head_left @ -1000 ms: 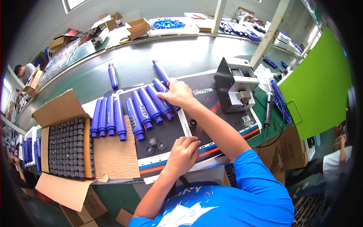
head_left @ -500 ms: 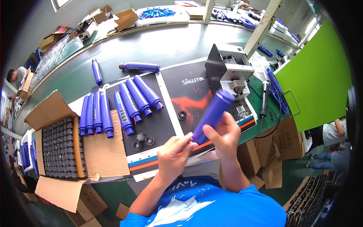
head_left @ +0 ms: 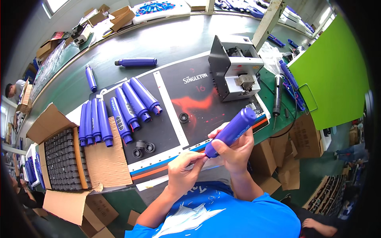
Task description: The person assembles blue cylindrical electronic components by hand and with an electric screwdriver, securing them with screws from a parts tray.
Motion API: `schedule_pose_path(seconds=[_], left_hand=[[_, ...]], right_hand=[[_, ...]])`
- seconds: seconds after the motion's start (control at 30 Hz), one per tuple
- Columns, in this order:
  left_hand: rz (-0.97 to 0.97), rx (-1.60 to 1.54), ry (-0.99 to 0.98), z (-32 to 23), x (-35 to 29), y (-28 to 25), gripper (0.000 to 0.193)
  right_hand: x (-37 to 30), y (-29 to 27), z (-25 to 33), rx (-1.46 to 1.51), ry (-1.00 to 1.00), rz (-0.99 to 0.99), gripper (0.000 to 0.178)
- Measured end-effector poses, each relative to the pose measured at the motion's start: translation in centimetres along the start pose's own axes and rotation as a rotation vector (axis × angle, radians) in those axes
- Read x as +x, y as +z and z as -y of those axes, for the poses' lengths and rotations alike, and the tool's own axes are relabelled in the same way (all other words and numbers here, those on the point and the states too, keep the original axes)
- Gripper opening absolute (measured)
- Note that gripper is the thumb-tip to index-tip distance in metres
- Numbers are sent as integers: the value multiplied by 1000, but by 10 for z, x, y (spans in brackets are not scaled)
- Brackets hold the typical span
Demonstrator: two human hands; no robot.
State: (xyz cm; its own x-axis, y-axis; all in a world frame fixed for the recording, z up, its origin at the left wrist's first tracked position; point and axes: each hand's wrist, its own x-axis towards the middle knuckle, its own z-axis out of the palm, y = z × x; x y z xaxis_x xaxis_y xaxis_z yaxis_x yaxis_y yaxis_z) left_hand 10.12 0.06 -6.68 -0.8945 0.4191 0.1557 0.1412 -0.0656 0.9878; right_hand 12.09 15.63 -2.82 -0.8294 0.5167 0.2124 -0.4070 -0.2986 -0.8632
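My right hand (head_left: 237,154) is wrapped round a purple cylindrical tube (head_left: 235,127), tilted with its wide end up to the right. At its lower end, my left hand (head_left: 183,169) pinches thumb and forefinger together; what lies between those fingertips is too small to make out. Several similar purple tubes (head_left: 127,106) lie in rows on the black mat (head_left: 170,85) and a cardboard flap to the left, some with short red wires at the near end. A black ring (head_left: 183,118) rests on the mat, and a few black caps (head_left: 149,147) sit together near the tubes.
An open cardboard box (head_left: 50,121) of black parts stands at the left. A white and black bench machine (head_left: 242,67) is at the mat's far right, beside a pen-shaped electric screwdriver (head_left: 277,97) and a green panel (head_left: 337,75). Two more purple tubes (head_left: 138,62) lie farther back.
The held tube's wide end has swung down and toward the right, its upper part nearer me. My left fingers stay at its lower end. The whole view has shifted slightly.
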Motion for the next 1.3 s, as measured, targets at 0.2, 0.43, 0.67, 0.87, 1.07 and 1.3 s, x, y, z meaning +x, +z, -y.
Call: schedule_pose_path(seconds=[0.2,0.43,0.67,0.87,1.07,1.3], left_hand=[[120,290,91,-24,7,-14,12],[-122,551,154,-25,65,-28,30],[90,983,253,15,103,-23,57],[290,616,170,9,62,-26,65],[254,479,185,14,65,-31,62],[221,423,212,16,63,-33,54]], right_hand=[[-3,-7,-3,-362,-88,262,28],[12,-29,10,-82,-5,-34,31],[11,-47,15,38,-100,-206,23],[25,-34,7,278,-162,-49,23],[41,4,-13,210,-133,213,24],[40,23,-38,31,-119,332,29]])
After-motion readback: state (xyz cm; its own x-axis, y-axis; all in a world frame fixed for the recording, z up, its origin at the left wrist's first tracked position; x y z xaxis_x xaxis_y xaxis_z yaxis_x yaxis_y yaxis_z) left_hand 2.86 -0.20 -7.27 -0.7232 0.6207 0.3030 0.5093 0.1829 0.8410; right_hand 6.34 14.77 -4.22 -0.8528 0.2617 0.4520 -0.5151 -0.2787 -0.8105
